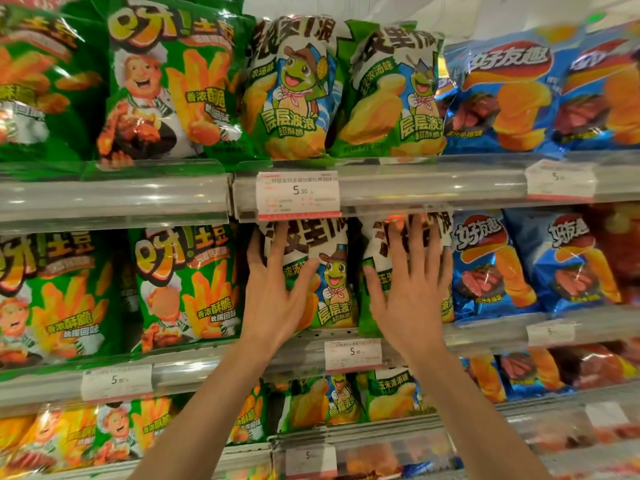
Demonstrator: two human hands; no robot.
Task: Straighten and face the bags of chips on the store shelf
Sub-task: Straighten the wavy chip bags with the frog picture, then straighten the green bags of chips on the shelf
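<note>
Store shelf (485, 336): spread fingers (420, 237) flat against two turtle chip bags (332, 289).

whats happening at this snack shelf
A person is tidying chip bags on the middle shelf. The left hand lies flat, fingers spread, on one turtle-mascot bag, and the right hand presses the same way on the neighbouring bag. Both bags stand upright, fronts facing out. The green fries bags and blue chip bags on either side are untouched.

Store shelf (433, 183), tiered, clear-fronted rails with price tags (298, 194); upright stock per tier: green fries bags (187, 289), turtle-print chip bags (329, 282), blue chip bags (491, 268).
</note>
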